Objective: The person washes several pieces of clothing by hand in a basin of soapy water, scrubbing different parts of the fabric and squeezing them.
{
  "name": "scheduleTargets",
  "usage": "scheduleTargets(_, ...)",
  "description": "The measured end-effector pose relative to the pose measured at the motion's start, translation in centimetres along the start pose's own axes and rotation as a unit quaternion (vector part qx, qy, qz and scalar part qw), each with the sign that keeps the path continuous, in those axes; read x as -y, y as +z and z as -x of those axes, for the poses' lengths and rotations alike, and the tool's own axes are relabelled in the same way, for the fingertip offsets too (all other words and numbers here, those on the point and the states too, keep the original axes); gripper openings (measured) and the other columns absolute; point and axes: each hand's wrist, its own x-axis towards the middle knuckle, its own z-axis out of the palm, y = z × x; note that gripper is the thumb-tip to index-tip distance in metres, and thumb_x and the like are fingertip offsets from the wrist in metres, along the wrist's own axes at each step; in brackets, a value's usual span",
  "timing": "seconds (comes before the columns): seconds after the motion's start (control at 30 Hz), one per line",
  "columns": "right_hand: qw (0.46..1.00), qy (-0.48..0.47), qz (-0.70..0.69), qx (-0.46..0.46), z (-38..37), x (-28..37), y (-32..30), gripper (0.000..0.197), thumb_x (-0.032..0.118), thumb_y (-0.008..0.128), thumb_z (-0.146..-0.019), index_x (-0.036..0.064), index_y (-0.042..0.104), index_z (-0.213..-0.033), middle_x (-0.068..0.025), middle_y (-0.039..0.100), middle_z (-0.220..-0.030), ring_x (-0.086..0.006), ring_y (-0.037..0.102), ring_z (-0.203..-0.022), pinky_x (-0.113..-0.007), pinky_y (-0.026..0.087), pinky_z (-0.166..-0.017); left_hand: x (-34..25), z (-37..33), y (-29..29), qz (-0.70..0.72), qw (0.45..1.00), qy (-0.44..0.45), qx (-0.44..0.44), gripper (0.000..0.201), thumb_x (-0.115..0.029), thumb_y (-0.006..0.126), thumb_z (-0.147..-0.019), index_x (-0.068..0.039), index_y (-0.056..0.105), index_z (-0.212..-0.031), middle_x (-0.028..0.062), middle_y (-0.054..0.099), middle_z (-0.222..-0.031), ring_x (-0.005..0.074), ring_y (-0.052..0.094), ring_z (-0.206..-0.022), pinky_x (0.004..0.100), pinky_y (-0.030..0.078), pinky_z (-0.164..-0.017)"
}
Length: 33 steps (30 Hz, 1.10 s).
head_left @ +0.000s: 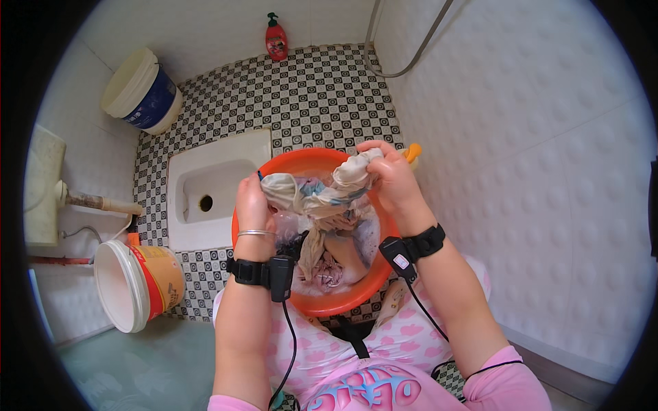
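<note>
While I am watching from far away, both hands are wringing a wet, pale cloth with blue and pink marks over the round orange plastic basin. The cloth is hanging in the air above the basin, twisted into a rope between the two hands, and its loose end is dropping down toward the water.

The left hand is closed tight on one end of the cloth. The right hand is closed tight on the other, bunched end, held a little higher. I think this is the squeezing step of washing by hand. The next move, as I judge it, is calling for a harder twist, with the cloth kept over the basin so the drips are falling inside.

More wet clothes are lying in the soapy water below. The basin is sitting on the black and white checked floor, just beside a white floor toilet. Two white buckets, a red bottle and bumpy white wall tiles are standing around.
</note>
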Motion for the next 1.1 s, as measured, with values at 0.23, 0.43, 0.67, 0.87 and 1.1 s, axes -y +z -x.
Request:
scheduleTargets(0.23, 0.996, -0.069, -0.007, 0.059, 0.5, 1.5, 1.8, 0.04, -0.008, 0.042, -0.079, 0.0037, 0.051, -0.115, -0.0078, 0.059, -0.109, -0.0131, 0.058, -0.096, -0.027, 0.048, -0.084, 1.0, 0.4, -0.2, -0.166, 0.986, 0.029, 0.02, 0.016, -0.017, 0.061, -0.088, -0.002, 0.058, -0.094, 0.0028, 0.059, -0.082, 0.0086, 0.053, -0.07, 0.0225, 0.043, -0.061)
scheduleTargets(0.43, 0.99, -0.032, 0.042, 0.133, 1.1, 0.3, 3.1, 0.048, -0.009, 0.037, -0.08, 0.0047, 0.049, -0.125, -0.0058, 0.058, -0.114, -0.0111, 0.056, -0.102, -0.027, 0.046, -0.087, 1.4, 2.7, 2.4, -0.183, 0.959, 0.05, 0.213, 0.024, -0.012, 0.06, -0.087, -0.002, 0.057, -0.108, 0.0043, 0.062, -0.099, 0.012, 0.058, -0.089, 0.0241, 0.045, -0.08)
scheduleTargets(0.67, 0.982, 0.004, 0.185, 0.046, 0.7, 0.9, 2.6, 0.047, -0.008, 0.039, -0.079, 0.0034, 0.049, -0.124, -0.0051, 0.062, -0.099, -0.0093, 0.06, -0.081, -0.023, 0.049, -0.069, 0.3, 2.0, 1.5, -0.165, 0.963, 0.011, 0.214, 0.013, -0.011, 0.061, -0.085, -0.004, 0.06, -0.097, -0.0034, 0.059, -0.083, 0.0045, 0.05, -0.07, 0.0202, 0.041, -0.063)
scheduleTargets(0.87, 0.961, 0.01, 0.275, 0.021, 0.0, -0.7, 2.1, 0.049, -0.003, 0.051, -0.082, 0.0006, 0.041, -0.13, -0.0061, 0.063, -0.089, -0.0102, 0.059, -0.073, -0.024, 0.049, -0.063, -1.3, 2.4, 2.5, -0.066, 0.982, 0.015, 0.176, 0.014, -0.017, 0.057, -0.092, -0.005, 0.06, -0.097, -0.0036, 0.058, -0.081, 0.0046, 0.051, -0.071, 0.0217, 0.043, -0.064)
scheduleTargets(1.1, 0.904, 0.001, 0.425, 0.044, 0.2, -7.7, 1.2, 0.056, -0.004, 0.055, -0.079, 0.0012, 0.042, -0.133, -0.0163, 0.064, -0.102, -0.026, 0.065, -0.089, -0.035, 0.051, -0.078, -1.0, 2.8, 2.6, 0.04, 0.968, -0.005, 0.247, 0.023, -0.022, 0.048, -0.099, -0.005, 0.054, -0.113, 0.0023, 0.06, -0.103, 0.0111, 0.057, -0.091, 0.0269, 0.047, -0.082)
